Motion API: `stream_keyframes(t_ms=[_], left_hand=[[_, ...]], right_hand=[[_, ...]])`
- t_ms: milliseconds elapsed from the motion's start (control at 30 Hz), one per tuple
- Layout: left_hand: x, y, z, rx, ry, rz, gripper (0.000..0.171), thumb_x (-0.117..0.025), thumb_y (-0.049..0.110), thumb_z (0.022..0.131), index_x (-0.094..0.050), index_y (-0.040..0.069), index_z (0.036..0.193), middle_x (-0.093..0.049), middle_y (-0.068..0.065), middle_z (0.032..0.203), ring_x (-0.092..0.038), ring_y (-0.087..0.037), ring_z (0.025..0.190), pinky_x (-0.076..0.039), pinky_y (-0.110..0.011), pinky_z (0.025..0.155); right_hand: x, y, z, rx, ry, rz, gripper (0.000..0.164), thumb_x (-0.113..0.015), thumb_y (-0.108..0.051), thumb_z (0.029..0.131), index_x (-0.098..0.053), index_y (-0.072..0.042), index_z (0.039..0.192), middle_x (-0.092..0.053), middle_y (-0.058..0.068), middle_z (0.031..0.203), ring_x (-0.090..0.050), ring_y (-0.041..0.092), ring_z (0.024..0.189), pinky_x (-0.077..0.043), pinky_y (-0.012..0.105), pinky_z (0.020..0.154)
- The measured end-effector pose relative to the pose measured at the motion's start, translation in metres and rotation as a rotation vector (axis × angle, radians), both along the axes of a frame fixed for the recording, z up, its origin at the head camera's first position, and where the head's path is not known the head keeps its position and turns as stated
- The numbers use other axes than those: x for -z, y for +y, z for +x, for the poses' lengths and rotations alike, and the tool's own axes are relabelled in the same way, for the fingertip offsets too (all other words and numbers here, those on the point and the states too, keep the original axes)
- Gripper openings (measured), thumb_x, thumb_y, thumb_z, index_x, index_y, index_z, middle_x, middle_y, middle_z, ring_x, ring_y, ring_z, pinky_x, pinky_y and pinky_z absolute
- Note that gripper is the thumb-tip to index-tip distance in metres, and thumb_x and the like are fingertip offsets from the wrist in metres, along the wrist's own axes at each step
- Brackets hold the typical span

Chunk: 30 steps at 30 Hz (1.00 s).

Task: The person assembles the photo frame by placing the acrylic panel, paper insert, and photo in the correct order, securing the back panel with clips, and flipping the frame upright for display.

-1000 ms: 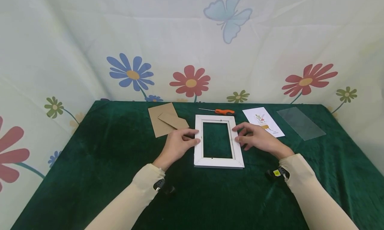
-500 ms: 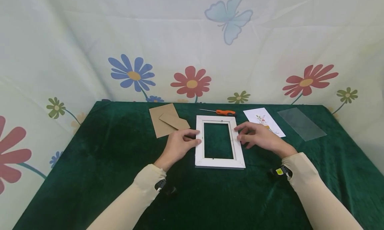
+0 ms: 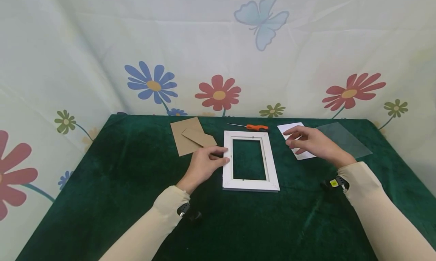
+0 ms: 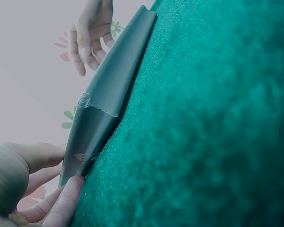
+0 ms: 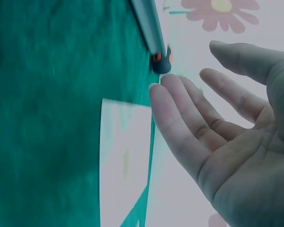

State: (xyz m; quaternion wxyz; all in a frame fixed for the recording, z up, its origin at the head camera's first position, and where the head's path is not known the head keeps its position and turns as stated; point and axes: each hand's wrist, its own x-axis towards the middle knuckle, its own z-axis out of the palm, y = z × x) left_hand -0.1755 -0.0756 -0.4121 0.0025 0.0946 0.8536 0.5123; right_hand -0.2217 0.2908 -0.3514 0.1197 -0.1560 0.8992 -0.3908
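A white picture frame (image 3: 250, 184) lies on the green cloth with its middle see-through. My left hand (image 3: 201, 163) holds its left edge between thumb and fingers; the left wrist view shows the fingers against the frame's side (image 4: 111, 78) near a corner. Away from the frame, my right hand (image 3: 315, 143) hovers over a white printed card (image 3: 285, 128) and covers much of its picture. In the right wrist view its fingers (image 5: 180, 127) are loosely extended and hold nothing. A clear sheet (image 3: 347, 138) lies partly behind that hand.
A brown backing board (image 3: 180, 140) with a smaller brown stand piece (image 3: 201, 137) on it lies left of the frame. Behind the frame is a screwdriver (image 3: 256, 127) with an orange handle. A flower-printed curtain (image 3: 190, 38) rises along the back edge of the green-covered table (image 3: 119, 170).
My right hand has let go of the frame's right side and moved right, over the printed card. My left hand stays on the frame, which lies where it was.
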Motion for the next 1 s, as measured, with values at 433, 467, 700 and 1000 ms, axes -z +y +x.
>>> stream_keyframes(t_ms=[433, 467, 700, 1000], left_hand=[[0.002, -0.001, -0.001, -0.002, 0.004, 0.002, 0.035, -0.082, 0.017, 0.096, -0.077, 0.014, 0.13, -0.073, -0.005, 0.121, -0.071, -0.019, 0.092, -0.061, -0.035, 0.082], [0.002, -0.001, -0.001, -0.001, 0.004, 0.002, 0.035, -0.083, 0.017, 0.096, -0.077, 0.014, 0.13, -0.073, -0.005, 0.121, -0.071, -0.019, 0.092, -0.061, -0.035, 0.082], [0.003, -0.001, -0.001, 0.003, 0.0, -0.002, 0.034, -0.083, 0.017, 0.096, -0.078, 0.015, 0.129, -0.072, -0.004, 0.12, -0.07, -0.019, 0.091, -0.061, -0.034, 0.081], [0.002, -0.001, -0.001, -0.004, -0.006, -0.007, 0.035, -0.083, 0.018, 0.096, -0.077, 0.016, 0.13, -0.072, -0.004, 0.12, -0.07, -0.019, 0.092, -0.061, -0.034, 0.082]], right_hand=[[-0.01, 0.039, -0.013, 0.084, 0.007, 0.104, 0.054, -0.065, -0.033, 0.107, -0.052, -0.002, 0.15, -0.061, 0.026, 0.141, -0.064, 0.04, 0.12, -0.057, 0.054, 0.097], [-0.01, 0.041, -0.013, 0.089, 0.005, 0.106, 0.055, -0.064, -0.034, 0.108, -0.051, -0.002, 0.151, -0.061, 0.026, 0.141, -0.064, 0.04, 0.12, -0.056, 0.055, 0.097], [-0.013, 0.059, -0.016, 0.114, 0.001, 0.141, 0.065, -0.062, -0.042, 0.107, -0.047, 0.0, 0.153, -0.053, 0.029, 0.148, -0.061, 0.046, 0.124, -0.054, 0.059, 0.099], [-0.014, 0.087, -0.021, 0.125, -0.008, 0.172, 0.062, -0.06, -0.037, 0.11, -0.044, 0.003, 0.155, -0.051, 0.033, 0.149, -0.064, 0.048, 0.122, -0.05, 0.065, 0.101]])
